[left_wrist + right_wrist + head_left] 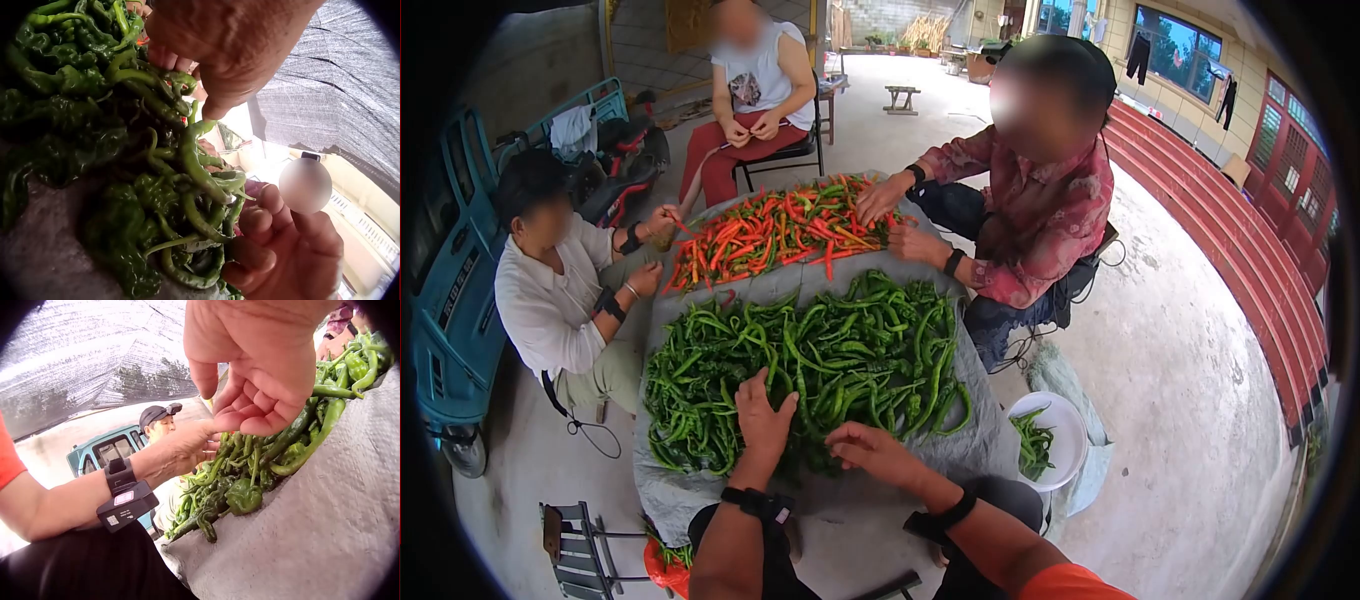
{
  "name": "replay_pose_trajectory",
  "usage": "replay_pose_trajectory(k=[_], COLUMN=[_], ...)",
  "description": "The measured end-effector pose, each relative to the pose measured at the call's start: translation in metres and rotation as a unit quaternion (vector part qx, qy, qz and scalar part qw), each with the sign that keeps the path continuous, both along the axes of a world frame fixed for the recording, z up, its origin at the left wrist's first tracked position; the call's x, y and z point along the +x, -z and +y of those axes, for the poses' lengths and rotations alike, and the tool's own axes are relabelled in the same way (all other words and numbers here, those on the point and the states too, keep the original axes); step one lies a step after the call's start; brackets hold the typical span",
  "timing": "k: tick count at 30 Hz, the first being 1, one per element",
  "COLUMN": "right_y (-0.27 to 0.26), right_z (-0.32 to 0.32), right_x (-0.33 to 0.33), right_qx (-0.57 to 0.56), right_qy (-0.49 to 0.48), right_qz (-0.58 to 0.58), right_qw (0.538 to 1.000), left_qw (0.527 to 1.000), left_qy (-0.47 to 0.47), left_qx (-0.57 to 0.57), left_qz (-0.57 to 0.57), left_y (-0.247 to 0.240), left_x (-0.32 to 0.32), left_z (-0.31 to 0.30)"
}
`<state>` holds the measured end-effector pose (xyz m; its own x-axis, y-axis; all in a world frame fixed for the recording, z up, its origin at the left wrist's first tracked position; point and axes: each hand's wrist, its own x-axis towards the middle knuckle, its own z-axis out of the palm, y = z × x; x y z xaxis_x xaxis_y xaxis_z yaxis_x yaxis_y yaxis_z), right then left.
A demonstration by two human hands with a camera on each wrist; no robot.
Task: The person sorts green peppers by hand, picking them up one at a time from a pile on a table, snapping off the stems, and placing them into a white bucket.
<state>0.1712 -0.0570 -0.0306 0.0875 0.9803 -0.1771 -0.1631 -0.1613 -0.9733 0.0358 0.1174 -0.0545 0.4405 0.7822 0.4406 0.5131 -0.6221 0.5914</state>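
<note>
A broad heap of green chili peppers (830,350) lies on a grey sheet (990,420). My left hand (762,415) rests on the near side of the heap, thumb spread away from the fingers. In the left wrist view its thumb tip is right at a curved green pepper (197,165), and its fingertips are partly hidden. Just right of it, my right hand (870,450) hovers at the heap's near edge. The right wrist view shows the right hand's fingers (265,403) loosely curled, with nothing in them.
Red and orange chilies (780,235) form a pile at the far end. Two people sit at the sides and another person sits beyond. A white bucket (1072,440) with green peppers stands right; a folding stool (580,550) and red bag (665,570) are lower left. A blue vehicle (460,290) stands left.
</note>
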Motion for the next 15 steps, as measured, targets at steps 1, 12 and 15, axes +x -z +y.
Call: replay_pose_trajectory(k=[1,12,15], right_y=[0.0006,0.0032,0.0029], right_z=[0.0,-0.0006,-0.0007], right_x=[-0.0001,-0.001,-0.0019], right_qx=[-0.001,0.007,0.008], right_qy=[-0.001,-0.007,-0.011], right_qz=[0.001,0.001,0.0], right_qw=[1.0,1.0,1.0], left_qw=[1.0,0.997,0.998], left_qy=[0.005,0.03,0.04], left_qx=[0.002,0.063,0.049], left_qz=[0.002,0.031,0.026], left_y=[0.0007,0.0043,0.0058], left_x=[0.0007,0.0012,0.0017], left_z=[0.0,0.0003,-0.0003])
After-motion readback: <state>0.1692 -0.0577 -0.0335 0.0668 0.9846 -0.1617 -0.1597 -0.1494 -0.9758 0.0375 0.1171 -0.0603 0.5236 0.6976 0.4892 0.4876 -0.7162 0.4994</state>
